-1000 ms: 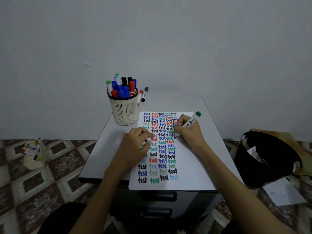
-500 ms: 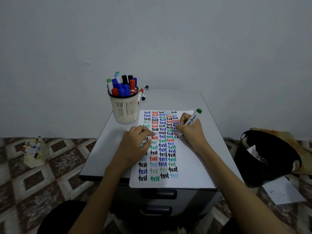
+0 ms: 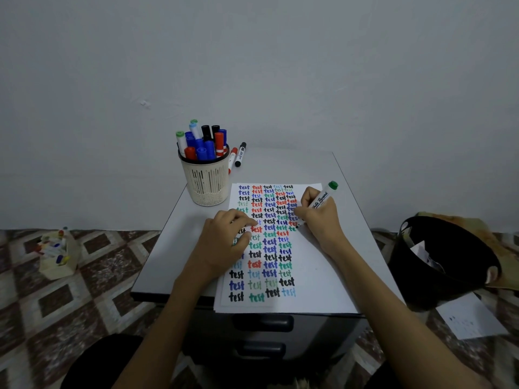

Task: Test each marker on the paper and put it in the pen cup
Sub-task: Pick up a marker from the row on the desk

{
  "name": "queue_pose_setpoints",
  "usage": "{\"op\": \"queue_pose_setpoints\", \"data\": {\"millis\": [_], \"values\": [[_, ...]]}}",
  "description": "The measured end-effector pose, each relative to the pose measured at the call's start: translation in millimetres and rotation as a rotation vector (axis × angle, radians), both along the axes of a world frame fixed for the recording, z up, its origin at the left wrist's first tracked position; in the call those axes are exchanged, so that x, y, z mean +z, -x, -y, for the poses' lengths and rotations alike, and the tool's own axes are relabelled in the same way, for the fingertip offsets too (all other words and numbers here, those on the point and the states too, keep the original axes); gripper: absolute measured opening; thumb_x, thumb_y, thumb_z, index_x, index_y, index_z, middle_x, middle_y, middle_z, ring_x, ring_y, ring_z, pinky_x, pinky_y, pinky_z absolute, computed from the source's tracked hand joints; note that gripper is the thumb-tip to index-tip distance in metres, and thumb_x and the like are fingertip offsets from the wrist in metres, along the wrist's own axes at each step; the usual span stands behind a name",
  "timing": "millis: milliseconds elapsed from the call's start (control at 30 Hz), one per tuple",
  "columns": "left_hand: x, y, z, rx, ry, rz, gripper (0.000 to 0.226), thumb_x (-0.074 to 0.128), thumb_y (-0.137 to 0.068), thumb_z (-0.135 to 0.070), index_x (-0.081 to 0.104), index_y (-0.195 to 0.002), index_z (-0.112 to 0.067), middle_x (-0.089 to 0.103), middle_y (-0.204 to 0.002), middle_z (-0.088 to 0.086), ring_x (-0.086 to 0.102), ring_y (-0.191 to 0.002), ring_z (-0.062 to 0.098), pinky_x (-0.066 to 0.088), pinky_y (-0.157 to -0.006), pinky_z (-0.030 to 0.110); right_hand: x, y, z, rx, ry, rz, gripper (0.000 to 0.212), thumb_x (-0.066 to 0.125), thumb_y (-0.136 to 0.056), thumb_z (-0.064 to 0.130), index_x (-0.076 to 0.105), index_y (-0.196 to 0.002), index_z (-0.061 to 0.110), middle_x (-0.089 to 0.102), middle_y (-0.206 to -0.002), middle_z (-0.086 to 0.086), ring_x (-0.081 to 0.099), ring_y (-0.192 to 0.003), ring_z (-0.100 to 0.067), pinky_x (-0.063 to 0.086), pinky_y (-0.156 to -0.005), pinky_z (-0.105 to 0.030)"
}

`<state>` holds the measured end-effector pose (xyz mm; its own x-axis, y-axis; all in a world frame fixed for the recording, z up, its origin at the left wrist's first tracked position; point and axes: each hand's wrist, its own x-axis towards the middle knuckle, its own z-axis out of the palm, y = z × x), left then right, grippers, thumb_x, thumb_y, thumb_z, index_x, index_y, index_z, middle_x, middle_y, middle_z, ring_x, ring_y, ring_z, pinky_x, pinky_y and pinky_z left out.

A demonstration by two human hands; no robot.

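Observation:
A white paper filled with rows of coloured "test" words lies on the small grey table. My right hand grips a green-ended whiteboard marker, its tip touching the paper at the right end of the written rows. My left hand rests on the left part of the paper with its fingers curled under; whether anything is inside it is hidden. The cream slotted pen cup stands at the table's back left, full of several capped markers. A red marker and a black marker lie just behind it.
The table stands against a plain wall, with drawers below its front edge. A black bin stands on the floor to the right, with a loose sheet beside it. A small box of markers sits on the floor at the left.
My right hand has made small writing moves with the marker tip on the paper. My left hand has stayed in place on the sheet.

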<state>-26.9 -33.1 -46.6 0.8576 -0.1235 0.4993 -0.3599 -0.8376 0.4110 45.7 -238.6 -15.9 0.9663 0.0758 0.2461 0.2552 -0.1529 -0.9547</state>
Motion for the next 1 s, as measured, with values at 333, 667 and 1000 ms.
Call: {"op": "queue_pose_setpoints", "data": {"millis": [333,667,1000], "values": [[1.2,0.8,0.3,0.01,-0.011,-0.027,0.038,0.038,-0.085,-0.036,0.066,-0.108,-0.023,0.061,-0.108,-0.006,0.052,-0.097,0.011,0.043,-0.082,0.039,3.3,3.5,-1.8,0.036,-0.012,-0.013,0.04,0.06,-0.074,-0.019,0.038,-0.059,0.01,0.042,-0.056,-0.004,0.045,-0.051,-0.01,0.043,-0.049,-0.017],[2.7,1.0,0.5,0.0,0.016,-0.033,0.038,0.039,-0.084,-0.037,0.066,-0.107,-0.023,0.061,-0.107,-0.007,0.052,-0.097,0.011,0.045,-0.083,0.041,2.4,-0.2,8.1,-0.017,-0.07,-0.034,0.04,0.056,-0.075,-0.021,0.037,-0.059,0.01,0.037,-0.055,-0.006,0.037,-0.042,-0.006,0.035,-0.041,-0.016],[4.7,2.2,0.9,0.003,0.013,-0.057,0.04,0.037,-0.084,-0.038,0.066,-0.107,-0.023,0.06,-0.108,-0.006,0.052,-0.099,0.013,0.044,-0.084,0.042,0.2,-2.4,6.8,-0.004,-0.007,-0.001,0.039,0.057,-0.075,-0.018,0.037,-0.059,0.011,0.041,-0.061,-0.009,0.045,-0.058,-0.018,0.043,-0.049,-0.018]]}}
